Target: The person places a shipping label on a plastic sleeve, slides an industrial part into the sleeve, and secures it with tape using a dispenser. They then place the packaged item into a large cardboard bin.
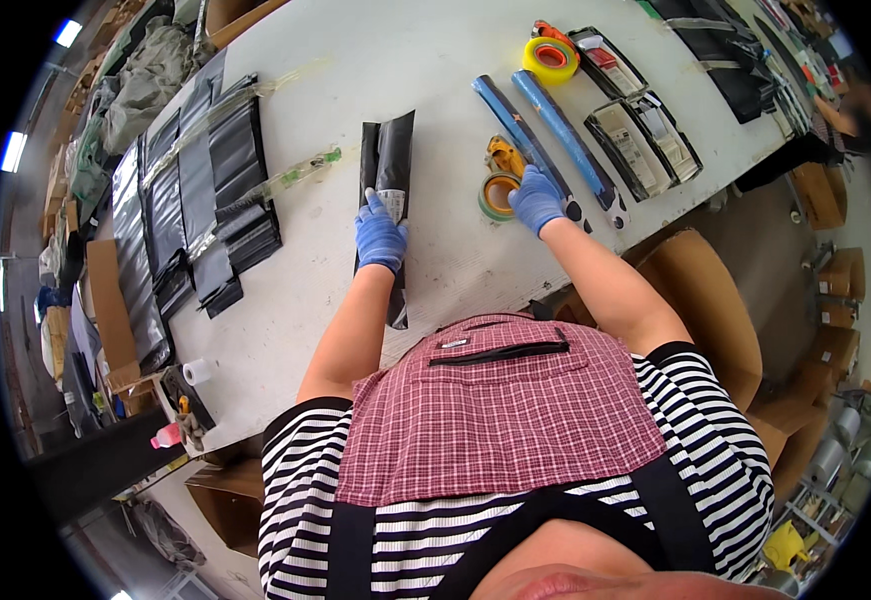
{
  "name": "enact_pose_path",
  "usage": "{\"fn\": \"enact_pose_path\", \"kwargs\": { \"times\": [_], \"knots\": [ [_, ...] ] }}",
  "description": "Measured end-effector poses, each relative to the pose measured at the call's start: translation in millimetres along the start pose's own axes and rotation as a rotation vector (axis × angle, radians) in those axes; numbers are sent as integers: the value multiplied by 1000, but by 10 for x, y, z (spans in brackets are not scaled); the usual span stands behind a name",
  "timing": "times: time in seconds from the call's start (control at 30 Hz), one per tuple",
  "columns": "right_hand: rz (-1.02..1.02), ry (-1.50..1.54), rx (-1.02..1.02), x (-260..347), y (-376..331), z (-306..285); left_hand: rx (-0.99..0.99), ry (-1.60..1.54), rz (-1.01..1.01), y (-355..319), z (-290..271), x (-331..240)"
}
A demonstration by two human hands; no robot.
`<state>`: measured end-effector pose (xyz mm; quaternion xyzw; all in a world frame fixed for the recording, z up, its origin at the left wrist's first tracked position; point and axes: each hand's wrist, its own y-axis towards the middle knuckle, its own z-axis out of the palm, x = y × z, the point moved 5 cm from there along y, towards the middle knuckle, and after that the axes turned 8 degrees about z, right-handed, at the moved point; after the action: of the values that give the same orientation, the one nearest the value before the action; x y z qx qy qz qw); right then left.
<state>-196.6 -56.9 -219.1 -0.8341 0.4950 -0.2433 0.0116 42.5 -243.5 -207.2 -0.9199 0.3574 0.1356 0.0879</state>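
Observation:
A long, narrow black plastic package (392, 150) with a white label lies on the white table in front of me. My left hand (381, 238), in a blue glove, is closed over its middle, fingers on the label. To the right, my gloved right hand (536, 203) is closed at the side of an orange tape dispenser (504, 156) with a tape roll; its fingertips are partly hidden. Two long blue rolls (561, 118) with black-and-white ends lie side by side just beyond that hand.
Flat black plastic bags (233, 150) with clear tape strips cover the table's left side. A second dispenser with yellow tape (551, 62) and open black cases (619, 145) lie far right. A white paper roll (196, 372) stands near the left corner. Cardboard boxes (710, 300) stand below the right edge.

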Motion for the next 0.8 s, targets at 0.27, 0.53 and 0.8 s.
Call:
{"fn": "enact_pose_path", "kwargs": {
  "times": [0.27,0.53,0.8],
  "knots": [
    [30,1448,676,-39,-799,-87,-7,-129,35,-470,-26,207],
    [-218,1210,409,76,-1314,-556,240,-1406,-18,-894,-585,-496],
    [-688,555,-69,470,-1956,-823,669,-1873,-158,-1382,-552,-868]
  ]
}}
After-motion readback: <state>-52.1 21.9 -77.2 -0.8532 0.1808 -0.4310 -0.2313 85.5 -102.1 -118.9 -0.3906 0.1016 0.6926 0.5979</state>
